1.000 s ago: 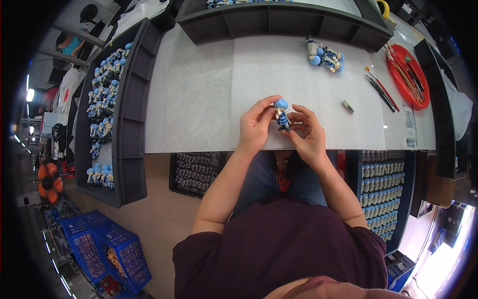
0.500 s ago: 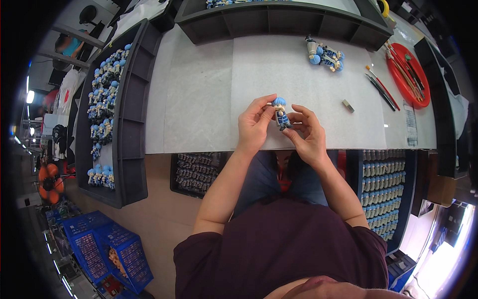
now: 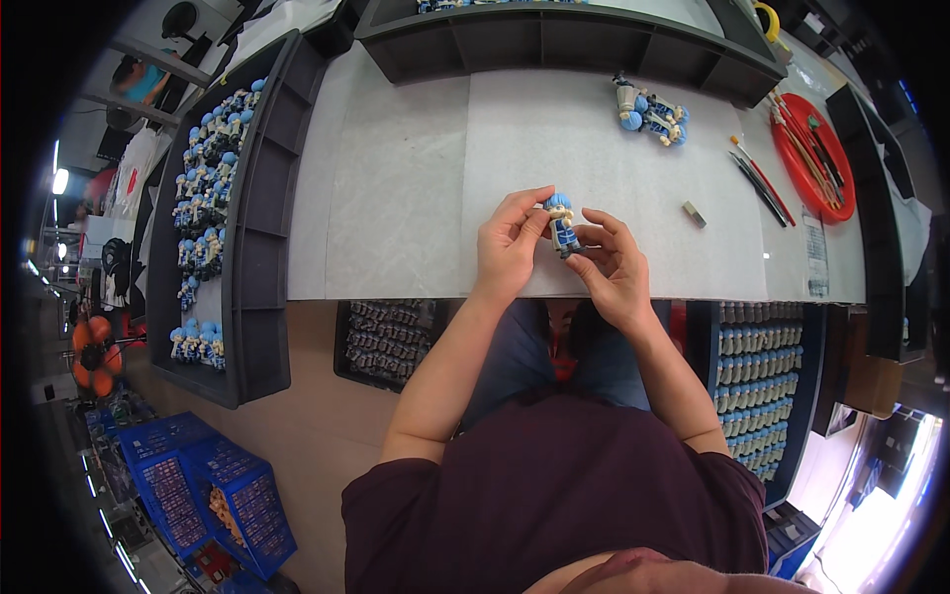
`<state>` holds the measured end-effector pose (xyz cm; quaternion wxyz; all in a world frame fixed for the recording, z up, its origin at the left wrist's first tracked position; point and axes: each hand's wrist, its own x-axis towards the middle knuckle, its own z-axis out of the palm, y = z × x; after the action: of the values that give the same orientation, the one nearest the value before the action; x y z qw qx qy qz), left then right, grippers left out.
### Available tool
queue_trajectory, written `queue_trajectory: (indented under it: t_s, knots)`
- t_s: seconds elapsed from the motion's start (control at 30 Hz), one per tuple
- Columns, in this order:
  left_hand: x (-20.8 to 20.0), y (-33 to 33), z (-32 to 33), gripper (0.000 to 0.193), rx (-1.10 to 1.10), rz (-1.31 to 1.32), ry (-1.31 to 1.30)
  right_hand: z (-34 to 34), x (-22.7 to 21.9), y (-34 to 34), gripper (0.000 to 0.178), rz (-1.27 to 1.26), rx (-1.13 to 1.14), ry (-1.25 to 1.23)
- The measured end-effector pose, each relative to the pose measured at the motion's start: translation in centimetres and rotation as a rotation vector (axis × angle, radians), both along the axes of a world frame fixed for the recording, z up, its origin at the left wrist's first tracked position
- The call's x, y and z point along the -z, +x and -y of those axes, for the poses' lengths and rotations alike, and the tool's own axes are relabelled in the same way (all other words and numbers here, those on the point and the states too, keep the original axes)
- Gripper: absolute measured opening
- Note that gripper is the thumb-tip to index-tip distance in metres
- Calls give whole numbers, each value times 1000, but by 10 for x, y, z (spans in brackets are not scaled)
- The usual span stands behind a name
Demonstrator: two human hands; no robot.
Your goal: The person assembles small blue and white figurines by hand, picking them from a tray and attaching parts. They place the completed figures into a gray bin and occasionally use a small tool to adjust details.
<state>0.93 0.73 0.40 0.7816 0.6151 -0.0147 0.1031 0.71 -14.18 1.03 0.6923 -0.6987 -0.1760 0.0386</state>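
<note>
A small blue-haired figurine [image 3: 564, 226] in a blue and white outfit is held upright, slightly tilted, between my two hands over the near part of the white table sheet. My left hand [image 3: 510, 243] pinches it at the head and shoulder with thumb and fingertips. Down at its feet, the thumb and fingers of my right hand [image 3: 616, 265] close on the dark base of the legs. Several similar figurines [image 3: 653, 117] lie in a small heap farther off to the right. A small grey block [image 3: 694, 214] rests on the sheet to the right of my hands.
Brushes [image 3: 762, 183] lie beside a red oval tray [image 3: 849, 203] of tools at the right. Dark crates stand left [image 3: 259, 247] with figurines and at the back [image 3: 554, 48]. Below the table edge are a crate of figurine rows [image 3: 757, 381] and a dark tray [image 3: 388, 342].
The figurine has turned slightly in my fingers, its front showing a little more. Both hands keep their hold. The whole view has shifted slightly.
</note>
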Motion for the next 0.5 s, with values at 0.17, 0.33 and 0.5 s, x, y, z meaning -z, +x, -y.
queue_trajectory:
  t_s: [0.17,0.33,0.5]
  knots:
    - [-2,0,-1,24,28,-12,-12,0,0,0,46,9,3,-10]
    - [-10,0,-1,33,90,-42,-120,2,2,1,41,-25,15,30]
    - [-8,-1,-2,37,68,-50,-157,8,0,5,37,-68,-36,184]
